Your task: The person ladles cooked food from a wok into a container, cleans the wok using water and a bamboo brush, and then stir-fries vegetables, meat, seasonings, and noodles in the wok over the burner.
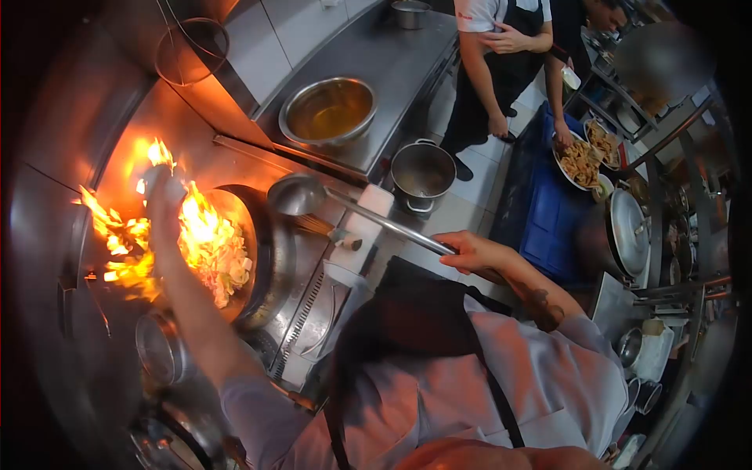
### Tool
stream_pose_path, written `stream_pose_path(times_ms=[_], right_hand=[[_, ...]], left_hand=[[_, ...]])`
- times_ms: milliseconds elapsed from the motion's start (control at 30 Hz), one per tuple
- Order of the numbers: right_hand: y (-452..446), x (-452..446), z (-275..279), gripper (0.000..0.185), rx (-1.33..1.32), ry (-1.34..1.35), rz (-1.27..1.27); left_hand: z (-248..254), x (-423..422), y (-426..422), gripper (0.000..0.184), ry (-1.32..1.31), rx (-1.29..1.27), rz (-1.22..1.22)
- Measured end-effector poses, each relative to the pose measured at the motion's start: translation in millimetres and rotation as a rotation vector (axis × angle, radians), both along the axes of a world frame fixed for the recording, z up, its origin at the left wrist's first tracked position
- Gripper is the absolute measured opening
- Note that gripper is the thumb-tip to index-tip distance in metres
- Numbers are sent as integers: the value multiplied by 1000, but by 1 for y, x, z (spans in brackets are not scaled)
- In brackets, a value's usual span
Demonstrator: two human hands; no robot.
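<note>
Tall flames rise from a wok of chopped, pale food on the range at the left. My left hand is closed at the wok's far-left edge, with something greyish around it that looks like a cloth. Glare and fire blur its fingers and the exact grip. In my right hand, the fingers wrap around the end of a long metal ladle. The ladle's bowl hangs near the wok's right rim, apart from the flames.
A steel bowl of yellowish liquid stands on the counter. Beyond it, a pot sits low near the tiled floor. Two people stand at the back right; one person's hand touches a plate of food on a blue container.
</note>
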State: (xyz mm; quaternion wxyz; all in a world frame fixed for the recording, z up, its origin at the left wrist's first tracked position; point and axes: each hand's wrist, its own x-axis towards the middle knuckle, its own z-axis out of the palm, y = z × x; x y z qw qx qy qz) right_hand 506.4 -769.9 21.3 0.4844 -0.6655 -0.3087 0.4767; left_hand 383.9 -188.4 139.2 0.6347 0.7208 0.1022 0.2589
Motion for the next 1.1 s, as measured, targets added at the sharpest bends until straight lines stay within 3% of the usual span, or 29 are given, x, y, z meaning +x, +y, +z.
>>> stream_pose_path(times_ms=[33,133,167,200,233,333,400,500,667,733,800,900,1000,1100], right_hand=[[-10,-7,-3,50,19,66,-44],[-41,-23,3,47,-34,130,-223],[-52,-26,4,47,-46,150,-286],[-63,-28,3,48,-4,231,-334],[-72,-27,-3,49,1,235,-393],[-84,-32,-16,53,30,234,-591],[-93,-19,-49,52,-97,108,-618],[-95,14,-131,48,-202,-132,-682],[-53,90,-222,30,-405,-364,-643],[-37,112,-245,28,-490,-383,-620],[-23,129,-262,29,-592,-372,-584],[-7,137,-302,23,-544,-432,-645],[3,140,-297,24,-491,-224,-666],[9,144,-311,19,-355,48,-692]], left_hand=[[30,58,-82,39,33,163,-267],[111,118,-323,40,211,292,-615],[93,146,-361,45,-248,420,-839],[96,149,-390,52,-328,446,-896],[96,147,-407,61,-405,467,-950],[68,136,-411,65,-261,469,-953],[28,130,-389,67,-143,511,-872],[-18,95,-345,65,191,373,-679],[-117,1,-275,55,425,225,-230],[-152,-50,-258,51,589,33,16],[-139,-86,-266,49,787,-419,265],[-168,-143,-264,50,785,-347,653],[-160,-162,-274,50,646,-509,729],[-137,-155,-289,49,569,-493,744]])
